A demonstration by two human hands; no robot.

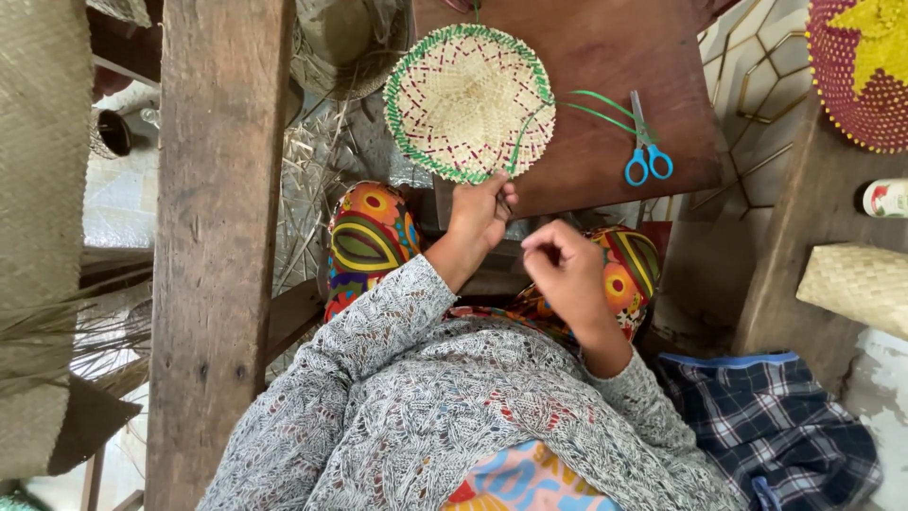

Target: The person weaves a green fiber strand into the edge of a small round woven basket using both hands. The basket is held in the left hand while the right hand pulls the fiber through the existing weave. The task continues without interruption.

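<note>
1. A brown wooden desk (605,57) carries blue-handled scissors (647,156); straw litters the floor.
2. The left hand (480,213) pinches the round woven mat's (468,102) green-trimmed edge on the desk.
3. The right hand (566,270) hovers loosely curled, holding nothing visible.

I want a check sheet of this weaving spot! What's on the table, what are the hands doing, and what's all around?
Surface: a dark brown wooden board, bare in its upper part.
Job's things: a round woven disc with a green edge lies on the board; loose green strips trail from its edge.
Clutter: blue-handled scissors lie beside the disc, apart from it.
Grippers: the left hand pinches the disc's near edge; the right hand is curled, close beside it, holding nothing that shows.
Cables: nothing seen.
Surroundings: a wooden beam, a red and yellow woven disc, a pale woven box, a checked cloth.
</note>
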